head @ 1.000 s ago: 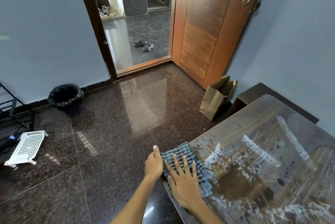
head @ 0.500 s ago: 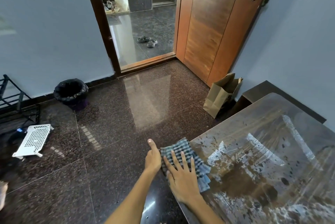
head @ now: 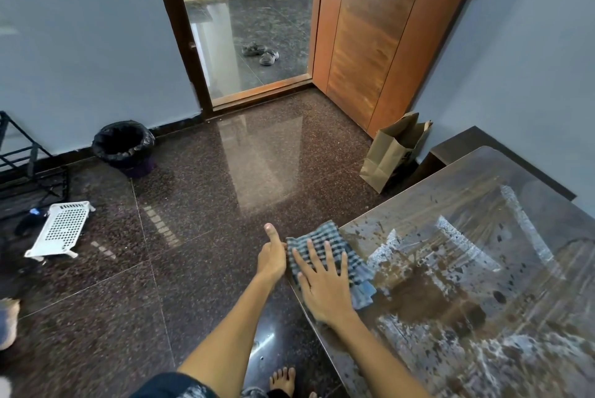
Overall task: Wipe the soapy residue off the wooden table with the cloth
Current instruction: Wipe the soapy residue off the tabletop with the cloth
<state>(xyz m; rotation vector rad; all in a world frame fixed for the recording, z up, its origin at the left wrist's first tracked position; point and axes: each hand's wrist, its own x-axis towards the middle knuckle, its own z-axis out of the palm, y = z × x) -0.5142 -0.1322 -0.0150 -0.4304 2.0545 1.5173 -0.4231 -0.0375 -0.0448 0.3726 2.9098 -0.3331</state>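
Observation:
The wooden table (head: 476, 204) fills the lower right, streaked with white soapy residue (head: 450, 236) and dark wet patches. A blue-and-white checked cloth (head: 322, 238) lies on its near left corner. My right hand (head: 322, 288) presses flat on the cloth with its fingers spread. My left hand (head: 272, 256) sits against the table's edge, touching the cloth's left side with the thumb pointing up. Its fingers are hidden below the edge.
A brown paper bag (head: 392, 153) stands on the floor beside the table's far end. A black-lined bin (head: 124, 146), a white perforated tray (head: 61, 230) and a black rack (head: 25, 169) are at the left. The door (head: 370, 34) stands open. My bare foot (head: 283, 381) is below.
Both hands and the cloth stay at the table's corner, hardly shifting. The view has drifted, so the doorway sits further right and more of the floor at my feet shows.

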